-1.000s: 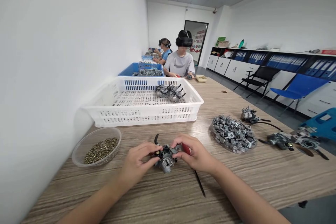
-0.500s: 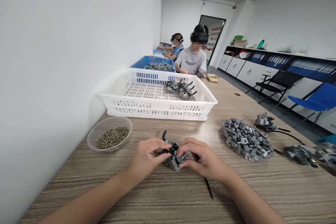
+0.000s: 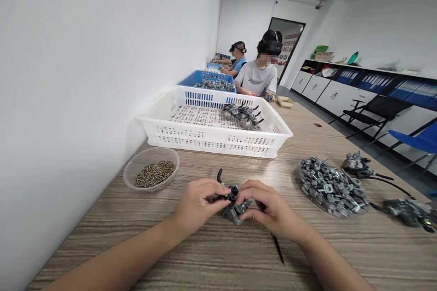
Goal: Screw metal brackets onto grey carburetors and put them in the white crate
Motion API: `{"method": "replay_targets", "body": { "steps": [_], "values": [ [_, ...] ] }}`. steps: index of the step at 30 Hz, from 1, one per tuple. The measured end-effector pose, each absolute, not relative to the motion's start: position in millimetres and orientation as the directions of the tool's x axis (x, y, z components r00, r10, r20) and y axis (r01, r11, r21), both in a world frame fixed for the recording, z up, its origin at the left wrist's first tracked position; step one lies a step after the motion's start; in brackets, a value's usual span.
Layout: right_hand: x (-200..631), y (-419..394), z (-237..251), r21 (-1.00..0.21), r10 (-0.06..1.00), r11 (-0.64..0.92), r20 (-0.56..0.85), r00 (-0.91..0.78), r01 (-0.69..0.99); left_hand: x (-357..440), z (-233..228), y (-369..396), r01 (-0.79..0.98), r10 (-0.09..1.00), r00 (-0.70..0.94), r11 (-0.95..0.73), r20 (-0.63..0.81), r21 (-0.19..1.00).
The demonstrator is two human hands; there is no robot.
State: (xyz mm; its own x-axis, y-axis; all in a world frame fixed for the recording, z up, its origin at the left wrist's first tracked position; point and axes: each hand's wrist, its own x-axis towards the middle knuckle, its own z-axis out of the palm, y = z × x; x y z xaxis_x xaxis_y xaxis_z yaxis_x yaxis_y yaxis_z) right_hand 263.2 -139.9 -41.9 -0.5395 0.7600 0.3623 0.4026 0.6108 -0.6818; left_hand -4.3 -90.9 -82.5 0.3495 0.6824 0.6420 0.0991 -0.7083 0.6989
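A small grey metal carburetor [image 3: 233, 213] with black parts is held just above the wooden table [image 3: 191, 254], between my two hands. My left hand [image 3: 201, 202] pinches its upper left side, thumb and fingers closed on it. My right hand [image 3: 275, 209] grips the opposite side, fingers curled over the top and thumb below. A bent black hose [image 3: 219, 175] sticks up from the back of the carburetor. A thin black tube-like piece [image 3: 278, 250] comes out from under my right hand toward the table's front. My fingers hide much of the carburetor's middle.
A clear bowl of small brass-coloured screws [image 3: 155, 173] stands left. Behind is a white slotted crate [image 3: 218, 138] with several carburetors [image 3: 246, 119]. Right, a clear dish holds grey metal parts [image 3: 329, 187], near more carburetors [image 3: 357, 163]. Two people sit beyond, by a blue crate [image 3: 191, 81].
The whole view has shifted, so things on the table appear farther right. Both hands keep their hold on the carburetor, with little change in their grip.
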Motion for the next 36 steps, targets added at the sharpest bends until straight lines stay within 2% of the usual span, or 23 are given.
{"method": "replay_targets", "body": {
  "steps": [11,16,24,36],
  "values": [
    [264,-139,-38,-0.717,0.761,0.591,0.342,-0.552,0.37,-3,-82,-92,0.075,0.652,0.362,-0.732,0.666,0.677],
    [264,-140,-39,-0.762,0.803,0.527,0.303,-0.514,0.375,-3,-83,-90,0.062,0.652,0.365,-0.73,0.665,0.681],
    [267,-136,-48,-0.871,0.82,0.433,0.274,-0.503,0.232,-2,-84,-92,0.068,0.659,0.365,-0.724,0.658,0.687],
    [266,-143,-42,-0.763,0.808,0.533,0.33,-0.488,0.367,-2,-86,-90,0.071,0.673,0.374,-0.707,0.638,0.704]
  ]
}}
